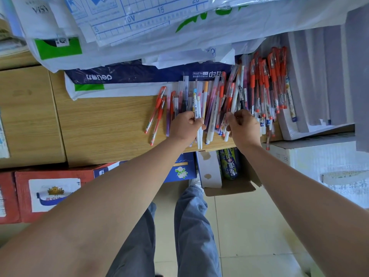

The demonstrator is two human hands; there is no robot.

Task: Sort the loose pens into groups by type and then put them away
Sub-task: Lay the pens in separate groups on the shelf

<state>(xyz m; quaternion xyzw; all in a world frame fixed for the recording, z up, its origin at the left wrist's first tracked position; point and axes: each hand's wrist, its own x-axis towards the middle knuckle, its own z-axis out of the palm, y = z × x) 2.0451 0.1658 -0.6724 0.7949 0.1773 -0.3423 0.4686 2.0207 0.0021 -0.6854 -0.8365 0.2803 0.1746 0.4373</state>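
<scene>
Left hand (184,124), right hand (244,126), fingers (190,116) pinching pens (196,108)

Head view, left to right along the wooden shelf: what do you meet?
Two loose red gel pens → left hand gripping white pens → mixed pens → right hand → bunch of red-capped pens → white paper stack.
</scene>
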